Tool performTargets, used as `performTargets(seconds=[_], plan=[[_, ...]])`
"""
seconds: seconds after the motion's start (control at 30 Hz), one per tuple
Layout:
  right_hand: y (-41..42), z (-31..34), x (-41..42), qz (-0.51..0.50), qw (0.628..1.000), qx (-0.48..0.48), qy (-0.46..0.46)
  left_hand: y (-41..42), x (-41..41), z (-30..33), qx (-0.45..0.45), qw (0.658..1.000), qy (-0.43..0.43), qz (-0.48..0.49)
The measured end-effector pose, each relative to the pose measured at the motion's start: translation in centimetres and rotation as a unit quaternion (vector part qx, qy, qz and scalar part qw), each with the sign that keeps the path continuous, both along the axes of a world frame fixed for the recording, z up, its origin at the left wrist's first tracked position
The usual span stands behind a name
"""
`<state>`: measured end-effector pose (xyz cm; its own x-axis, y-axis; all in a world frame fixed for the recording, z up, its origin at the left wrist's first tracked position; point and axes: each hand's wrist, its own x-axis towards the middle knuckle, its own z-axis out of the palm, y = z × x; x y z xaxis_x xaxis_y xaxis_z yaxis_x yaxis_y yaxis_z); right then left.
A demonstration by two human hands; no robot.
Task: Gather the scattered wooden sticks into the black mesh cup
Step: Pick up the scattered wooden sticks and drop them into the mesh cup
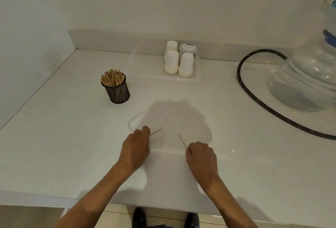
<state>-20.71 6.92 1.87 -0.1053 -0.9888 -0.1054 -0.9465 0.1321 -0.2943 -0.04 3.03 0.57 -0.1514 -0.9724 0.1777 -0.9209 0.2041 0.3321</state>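
The black mesh cup (118, 91) stands upright on the white counter (63, 145), back left, packed with several wooden sticks (112, 78). Near the front middle, my left hand (136, 149) pinches one thin wooden stick (156, 131) whose free end points right and away. My right hand (201, 160) is closed on a second wooden stick (182, 141) that angles up and to the left from my fingers. Both hands rest low over the counter, about a hand's width apart. I see no other loose sticks on the counter.
A clear tray (138, 60) at the back holds stacked white paper cups (171, 62) and a lidded jar (188, 49). A large clear water bottle (309, 63) stands at the right, with a dark hose (254, 98) looping across the counter. The counter's front edge is close to me.
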Motion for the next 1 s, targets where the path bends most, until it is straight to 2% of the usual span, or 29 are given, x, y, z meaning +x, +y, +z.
performTargets(seconds=[0.2, 0.4, 0.5, 0.57, 0.63, 0.7, 0.8, 0.87, 0.93, 1.0], plan=[[-0.7, 0.8, 0.6, 0.013, 0.998, 0.03, 0.05, -0.1, 1.1, -0.1, 0.011, 0.991, 0.131, 0.0], [-2.5, 1.3, 1.4, 0.075, 0.985, 0.084, 0.128, -0.8, 2.5, -0.5, 0.031, 0.977, 0.212, 0.016], [-2.8, 1.2, 2.0, 0.105, 0.977, 0.074, 0.17, -1.5, 3.3, -0.2, 0.035, 0.965, 0.258, 0.019], [-3.1, 1.3, 2.2, 0.108, 0.975, 0.072, 0.179, -2.0, 3.9, 0.0, 0.027, 0.959, 0.28, 0.014], [-3.7, 1.4, 1.9, 0.1, 0.981, 0.069, 0.151, -2.6, 4.4, 0.4, 0.029, 0.949, 0.313, 0.013], [-4.7, 2.0, 1.0, 0.071, 0.994, 0.058, 0.062, -3.5, 5.0, 0.9, 0.036, 0.934, 0.354, 0.021], [-6.5, 2.8, 0.1, 0.034, 0.986, 0.023, -0.161, -4.6, 5.8, 1.8, 0.037, 0.905, 0.421, 0.036], [-7.8, 3.5, 0.4, 0.042, 0.95, 0.008, -0.309, -5.6, 6.3, 2.7, 0.029, 0.886, 0.461, 0.041], [-9.2, 3.8, 1.1, 0.033, 0.889, 0.017, -0.457, -6.8, 6.8, 3.7, 0.014, 0.875, 0.483, 0.04], [-10.9, 4.1, 2.4, 0.002, 0.839, 0.012, -0.544, -8.1, 7.3, 4.7, -0.002, 0.872, 0.489, 0.039]])
